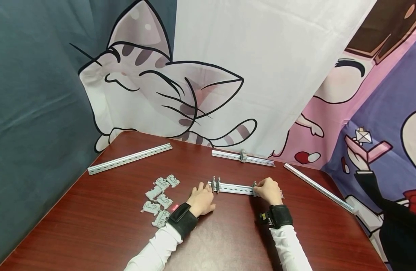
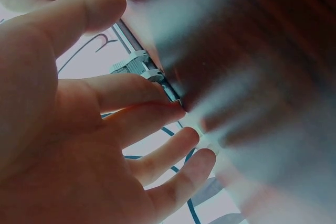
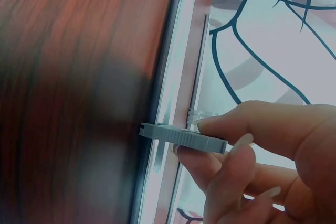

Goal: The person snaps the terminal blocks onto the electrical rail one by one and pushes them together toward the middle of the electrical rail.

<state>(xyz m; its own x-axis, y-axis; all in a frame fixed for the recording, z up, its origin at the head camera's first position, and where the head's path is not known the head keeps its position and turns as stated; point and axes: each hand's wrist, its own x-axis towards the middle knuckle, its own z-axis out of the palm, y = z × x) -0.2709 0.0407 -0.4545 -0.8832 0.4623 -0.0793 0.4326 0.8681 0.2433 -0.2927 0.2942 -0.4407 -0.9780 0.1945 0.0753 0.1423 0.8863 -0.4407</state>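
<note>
A slotted metal DIN rail (image 1: 236,189) lies crosswise in front of the person, with two grey terminal blocks (image 1: 218,184) standing on it near its left end. My right hand (image 1: 269,191) pinches another grey terminal block (image 3: 184,139) between thumb and fingers; in the right wrist view this block sits across the rail. At the rail's left end is my left hand (image 1: 201,199), its fingers extended and fingertips right at the end. The left wrist view shows these fingers (image 2: 157,111) nearly straight, beside the mounted blocks.
Several grey terminal blocks (image 1: 154,193) lie flat at the left, by a small red label (image 1: 175,207). Behind is a rail (image 1: 258,160) carrying a grey block (image 1: 243,156). Bare rails lie at far left (image 1: 130,159) and right (image 1: 317,187). A printed curtain (image 1: 275,56) hangs behind the table.
</note>
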